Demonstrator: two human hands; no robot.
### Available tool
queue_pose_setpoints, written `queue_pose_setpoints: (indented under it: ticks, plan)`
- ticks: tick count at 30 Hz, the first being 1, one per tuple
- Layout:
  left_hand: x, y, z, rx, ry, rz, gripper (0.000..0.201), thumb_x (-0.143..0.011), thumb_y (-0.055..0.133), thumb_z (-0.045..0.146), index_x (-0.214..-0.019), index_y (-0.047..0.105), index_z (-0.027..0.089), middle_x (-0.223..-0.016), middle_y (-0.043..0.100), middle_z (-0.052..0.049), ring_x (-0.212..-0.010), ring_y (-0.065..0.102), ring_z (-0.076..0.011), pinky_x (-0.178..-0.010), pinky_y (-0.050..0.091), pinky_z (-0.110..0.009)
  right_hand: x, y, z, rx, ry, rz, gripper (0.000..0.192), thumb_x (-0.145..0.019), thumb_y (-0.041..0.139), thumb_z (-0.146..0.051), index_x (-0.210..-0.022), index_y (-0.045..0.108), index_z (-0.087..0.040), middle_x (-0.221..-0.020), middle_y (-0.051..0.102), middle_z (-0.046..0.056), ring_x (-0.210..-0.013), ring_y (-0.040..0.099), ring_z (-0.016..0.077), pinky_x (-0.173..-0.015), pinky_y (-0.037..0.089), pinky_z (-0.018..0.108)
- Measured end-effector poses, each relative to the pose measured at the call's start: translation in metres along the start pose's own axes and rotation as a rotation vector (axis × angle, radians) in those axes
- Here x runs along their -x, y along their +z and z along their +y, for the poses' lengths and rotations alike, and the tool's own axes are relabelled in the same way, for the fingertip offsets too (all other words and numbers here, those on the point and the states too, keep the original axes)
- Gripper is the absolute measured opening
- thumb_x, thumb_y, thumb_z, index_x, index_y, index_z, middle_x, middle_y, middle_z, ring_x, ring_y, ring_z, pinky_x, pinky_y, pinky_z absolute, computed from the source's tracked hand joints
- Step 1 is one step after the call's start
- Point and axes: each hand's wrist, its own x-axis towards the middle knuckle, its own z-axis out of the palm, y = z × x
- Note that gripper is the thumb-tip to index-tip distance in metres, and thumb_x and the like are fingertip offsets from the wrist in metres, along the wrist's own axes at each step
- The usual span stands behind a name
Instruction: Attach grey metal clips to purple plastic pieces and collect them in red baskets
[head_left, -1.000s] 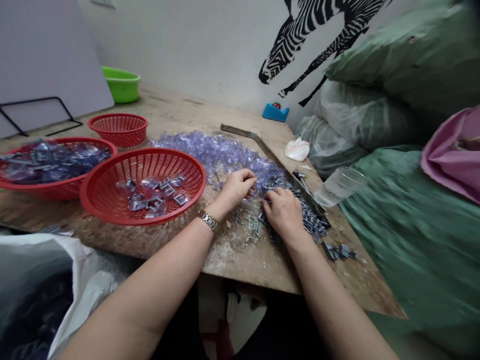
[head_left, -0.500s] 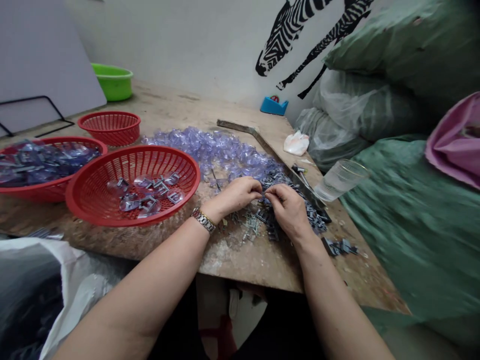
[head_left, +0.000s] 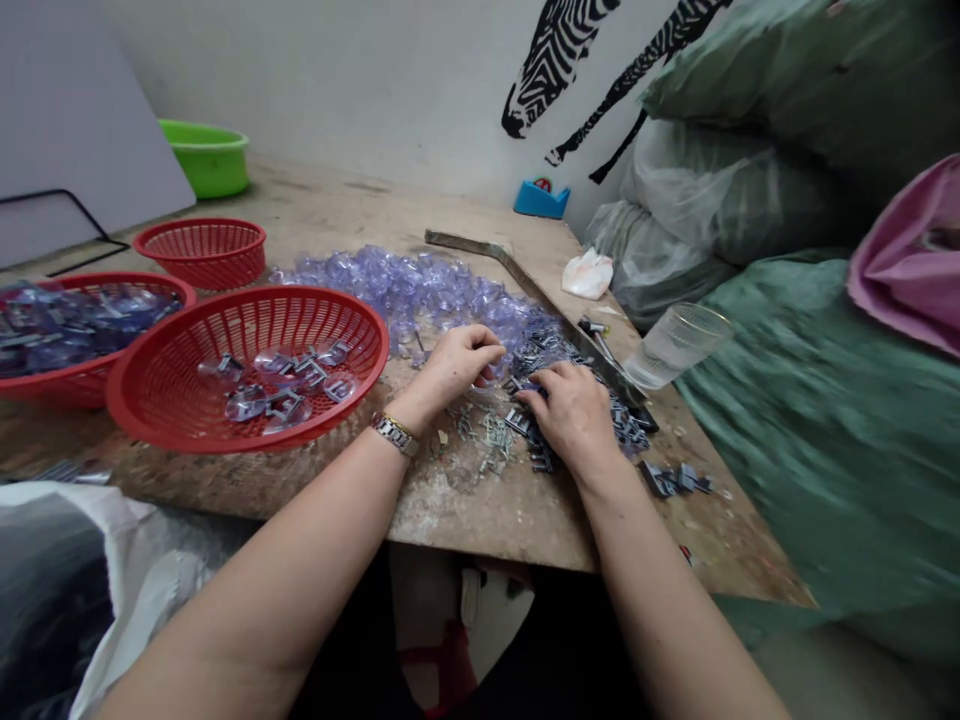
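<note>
Resting curled, grip unclear, left hand (head_left: 457,362) and right hand (head_left: 571,412) touch jumbled metal clips (head_left: 536,440).

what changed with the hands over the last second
Half a second ago the hands met, fingertips together over the clips. Now they have parted: the left hand rests by the clear purple pieces, the right hand is flat on the metal clips. The baskets and glass did not move.

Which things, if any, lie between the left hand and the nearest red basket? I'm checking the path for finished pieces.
Nothing visible does. From the left hand to the rim of the red basket there is only bare tabletop; the clear purple pieces lie farther back, the metal clips under the right hand.
</note>
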Motion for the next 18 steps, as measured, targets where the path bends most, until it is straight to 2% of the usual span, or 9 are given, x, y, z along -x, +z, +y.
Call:
queue_pose_setpoints:
  ticks: [4,9,18]
  plan:
    - [-0.001,-0.001,-0.002,0.016,0.006,0.003,0.01,-0.078,0.057,0.019,-0.069,0.054,0.015,-0.058,0.055,0.003,-0.046,0.05,-0.0055,-0.046,0.041,-0.018,-0.001,0.002,-0.009,0.049,-0.003,0.014,0.021,-0.087,0.058,-0.038,-0.089,0.069,-0.021,-0.1,0.065,0.012,-0.098,0.05,0.0285,-0.073,0.038,0.038]
    - [-0.001,0.0,-0.003,0.0,0.007,0.006,0.009,-0.077,0.056,0.018,-0.069,0.054,0.015,-0.057,0.054,0.003,-0.045,0.05,-0.0055,-0.045,0.041,-0.018,-0.003,0.006,-0.014,0.078,0.009,-0.034,0.015,-0.084,0.061,-0.031,-0.091,0.069,-0.02,-0.105,0.064,0.012,-0.101,0.05,0.0298,-0.074,0.038,0.039]
    - [0.002,0.0,0.002,0.034,-0.046,0.025,0.013,-0.08,0.056,0.015,-0.068,0.052,0.015,-0.054,0.052,0.003,-0.045,0.05,-0.006,-0.045,0.04,-0.018,-0.002,0.004,-0.007,-0.17,0.062,0.038,0.017,-0.088,0.054,-0.028,-0.085,0.07,-0.022,-0.1,0.068,0.008,-0.098,0.054,0.0263,-0.081,0.038,0.039]
